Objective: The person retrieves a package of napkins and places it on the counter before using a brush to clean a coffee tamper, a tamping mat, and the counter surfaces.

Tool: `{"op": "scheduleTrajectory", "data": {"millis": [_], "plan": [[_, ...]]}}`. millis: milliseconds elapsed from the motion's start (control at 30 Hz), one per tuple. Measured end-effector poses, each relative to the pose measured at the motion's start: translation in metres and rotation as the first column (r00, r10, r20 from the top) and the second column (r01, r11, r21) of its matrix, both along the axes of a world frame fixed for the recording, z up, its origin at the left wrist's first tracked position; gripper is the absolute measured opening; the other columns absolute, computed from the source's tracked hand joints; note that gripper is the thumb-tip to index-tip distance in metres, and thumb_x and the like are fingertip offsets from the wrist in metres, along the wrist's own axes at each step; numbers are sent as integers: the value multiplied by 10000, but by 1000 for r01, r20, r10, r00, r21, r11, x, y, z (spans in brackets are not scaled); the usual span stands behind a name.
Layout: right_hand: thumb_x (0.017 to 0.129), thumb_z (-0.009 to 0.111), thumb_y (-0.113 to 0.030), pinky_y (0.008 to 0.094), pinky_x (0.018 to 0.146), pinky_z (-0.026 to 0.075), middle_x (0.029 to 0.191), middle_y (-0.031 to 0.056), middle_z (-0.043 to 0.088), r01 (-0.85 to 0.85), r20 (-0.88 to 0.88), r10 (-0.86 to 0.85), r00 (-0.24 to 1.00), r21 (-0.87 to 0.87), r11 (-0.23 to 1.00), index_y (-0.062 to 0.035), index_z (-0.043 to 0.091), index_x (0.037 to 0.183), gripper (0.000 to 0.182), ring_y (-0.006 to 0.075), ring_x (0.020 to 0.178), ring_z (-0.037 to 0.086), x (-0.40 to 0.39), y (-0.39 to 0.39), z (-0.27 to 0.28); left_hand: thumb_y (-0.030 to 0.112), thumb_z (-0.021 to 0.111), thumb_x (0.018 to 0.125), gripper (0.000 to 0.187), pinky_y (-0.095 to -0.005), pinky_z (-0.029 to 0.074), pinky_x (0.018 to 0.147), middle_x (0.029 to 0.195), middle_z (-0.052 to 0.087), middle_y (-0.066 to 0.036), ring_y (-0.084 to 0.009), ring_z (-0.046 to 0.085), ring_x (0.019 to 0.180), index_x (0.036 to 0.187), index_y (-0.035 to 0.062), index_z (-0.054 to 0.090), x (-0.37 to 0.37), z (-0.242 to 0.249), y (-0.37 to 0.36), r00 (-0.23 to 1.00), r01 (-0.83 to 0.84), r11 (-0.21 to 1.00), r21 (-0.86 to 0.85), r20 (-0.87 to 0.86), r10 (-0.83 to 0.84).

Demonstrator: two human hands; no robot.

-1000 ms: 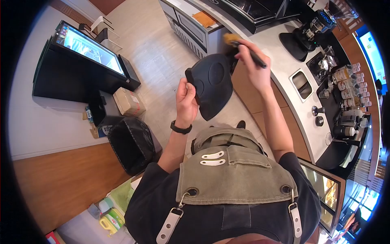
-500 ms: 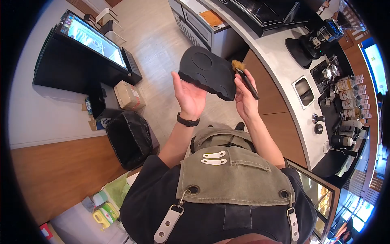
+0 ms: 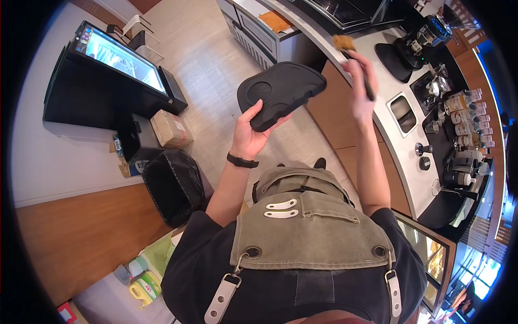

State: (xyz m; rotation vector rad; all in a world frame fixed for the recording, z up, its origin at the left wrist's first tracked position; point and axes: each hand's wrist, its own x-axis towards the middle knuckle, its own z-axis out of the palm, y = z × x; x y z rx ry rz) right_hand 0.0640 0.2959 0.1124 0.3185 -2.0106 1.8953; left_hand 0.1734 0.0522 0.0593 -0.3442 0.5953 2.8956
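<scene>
A black rubber tamping mat point(image 3: 281, 90) with round recesses is held up in front of me over the floor. My left hand point(image 3: 249, 134) grips its lower left edge, with the thumb on top and the fingers underneath. To the right, apart from the mat, my right hand point(image 3: 362, 89) is closed around the dark handle of a small brush point(image 3: 343, 43). The brush's tan bristles point up and away from me, near the counter edge.
On the right, the curved counter point(image 3: 389, 148) carries a small sink point(image 3: 403, 114), a coffee grinder point(image 3: 426, 40), a tamper point(image 3: 423, 149) and several bottles point(image 3: 468, 127). At left stand a black-lined bin point(image 3: 171, 186), a cardboard box point(image 3: 171, 128) and a display fridge point(image 3: 121, 59).
My right hand has moved the brush up and right, away from the mat. My left hand has turned the mat, and its thumb now lies on the top face.
</scene>
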Motion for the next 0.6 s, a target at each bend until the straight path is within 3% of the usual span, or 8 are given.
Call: {"op": "scheduleTrajectory", "data": {"millis": [100,167,233,367,433,500,533,600], "plan": [[1016,623,-210,294,831,509,997,71,710,-42,147,49,988,-51,998,-26,744,1115,242,150,841,624,10,11,-22,123,538,1068,395,-576,453,1175,1442,593,-208,-360,561,1355,1417,-58,498,-1,-17,2,990,-134,988,78,46,131],[1024,613,-171,306,805,531,1002,72,725,-350,121,336,934,123,929,-27,752,1083,209,157,822,649,48,-6,-31,125,543,1069,384,-532,461,1176,1441,596,-202,-345,577,1338,1407,-55,508,-4,-39,5,980,-195,976,100,57,190],[1047,589,-135,308,776,544,999,80,742,-738,97,760,643,345,580,-12,748,1082,204,161,822,672,82,-15,-44,132,550,1070,377,-489,470,1171,1438,601,-195,-330,589,1322,1398,-52,517,-7,-37,5,973,-217,972,85,96,209],[1043,611,-180,308,793,542,1030,73,726,-382,46,380,924,153,911,-12,731,1072,208,147,854,661,50,-14,-39,151,564,1070,368,-429,495,1136,1409,620,-182,-313,606,1295,1380,-46,534,-1,-32,12,960,-250,968,23,135,245],[1043,596,-151,293,794,530,1022,64,723,-323,102,310,945,150,934,-5,730,1089,204,131,860,642,47,-11,-20,157,566,1072,357,-416,507,1116,1385,635,-175,-307,616,1276,1367,-43,546,-2,-45,7,988,-150,978,147,3,151],[1056,577,-120,308,784,549,1023,83,746,-626,29,665,746,372,685,0,733,1117,206,134,866,663,72,-20,-14,162,565,1074,341,-411,518,1098,1359,651,-164,-296,630,1250,1349,-40,563,-2,-75,-6,969,142,924,355,-241,-57],[1063,568,-105,316,779,559,1024,93,757,-714,34,801,597,478,512,3,735,1132,210,136,870,674,84,-22,-14,167,566,1074,337,-408,523,1092,1355,655,-160,-291,635,1241,1342,-37,570,-2,-54,4,993,-6,964,264,-112,37],[1038,616,-122,326,783,561,1022,94,763,-570,8,583,812,227,790,-3,741,1126,193,154,868,689,55,-12,-34,177,568,1074,329,-402,532,1078,1348,663,-151,-279,645,1222,1329,-30,584,-1,-18,23,957,-275,961,26,107,271]]}}
